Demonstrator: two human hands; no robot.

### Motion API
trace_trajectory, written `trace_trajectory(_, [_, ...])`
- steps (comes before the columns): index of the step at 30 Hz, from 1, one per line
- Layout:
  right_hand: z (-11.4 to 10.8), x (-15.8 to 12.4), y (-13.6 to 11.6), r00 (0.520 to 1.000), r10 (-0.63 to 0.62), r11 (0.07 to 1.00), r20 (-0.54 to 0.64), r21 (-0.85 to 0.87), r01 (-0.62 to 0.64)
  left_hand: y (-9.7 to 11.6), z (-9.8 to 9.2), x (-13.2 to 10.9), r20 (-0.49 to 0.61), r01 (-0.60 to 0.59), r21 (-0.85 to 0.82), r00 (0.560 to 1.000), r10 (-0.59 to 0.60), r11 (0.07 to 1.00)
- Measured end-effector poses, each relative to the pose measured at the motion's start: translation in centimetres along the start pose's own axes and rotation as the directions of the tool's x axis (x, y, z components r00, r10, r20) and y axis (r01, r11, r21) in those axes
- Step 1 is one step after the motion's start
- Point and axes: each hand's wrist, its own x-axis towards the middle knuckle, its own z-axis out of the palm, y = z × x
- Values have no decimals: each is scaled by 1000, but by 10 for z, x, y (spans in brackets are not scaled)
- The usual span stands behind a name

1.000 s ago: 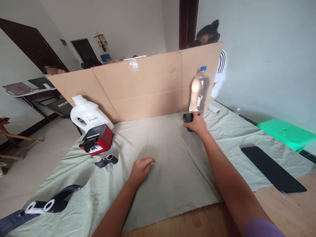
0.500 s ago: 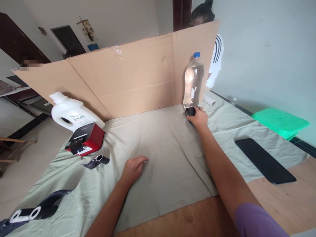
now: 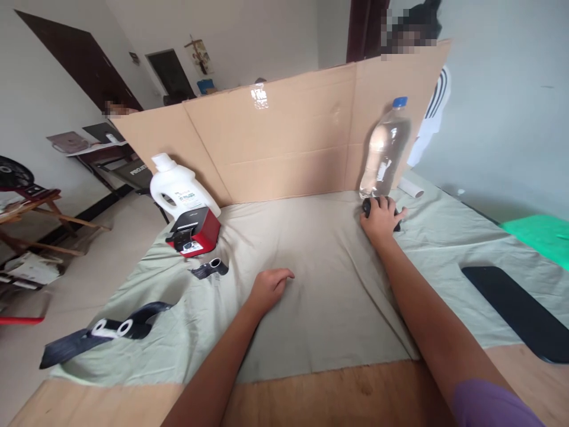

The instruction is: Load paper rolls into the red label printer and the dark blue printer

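My right hand (image 3: pixel 381 220) lies spread over a small black object (image 3: pixel 367 207) at the foot of a clear bottle with a blue cap (image 3: pixel 386 148). Much of the black object is hidden under the palm. My left hand (image 3: pixel 269 289) rests on the grey-green cloth (image 3: pixel 320 320), its fingers curled under and the thumb side toward the right; nothing shows in it. Left of it are a black roll (image 3: pixel 216 267), a red and black box-shaped device (image 3: pixel 202 231) and a white jug (image 3: pixel 182 190).
A cardboard panel (image 3: pixel 284 142) stands across the back. A dark flat slab (image 3: pixel 515 308) lies at right, a white tube (image 3: pixel 411 188) behind the bottle, black rolls (image 3: pixel 120 326) at front left. A green lid (image 3: pixel 540 237) is at right. People are partly visible behind the panel.
The view has swung left, so things appear farther right. My right hand has changed from gripping the black object's side to lying over it with fingers spread. My left hand keeps its pose.
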Motion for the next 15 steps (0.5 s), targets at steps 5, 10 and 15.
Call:
trace_trajectory(5, [7, -9, -14, 978, -209, 978, 3, 12, 209, 2, 0, 1, 26, 24, -33, 999, -23, 999])
trace_trajectory(10, [17, -9, -11, 874, -443, 895, 200, 143, 421, 5, -5, 2, -96, 30, -161, 994, -46, 987])
trace_trajectory(15, [15, -9, -23, 772, -442, 886, 456, 89, 454, -36, -81, 17, -612, 69, -331, 743, -270, 941])
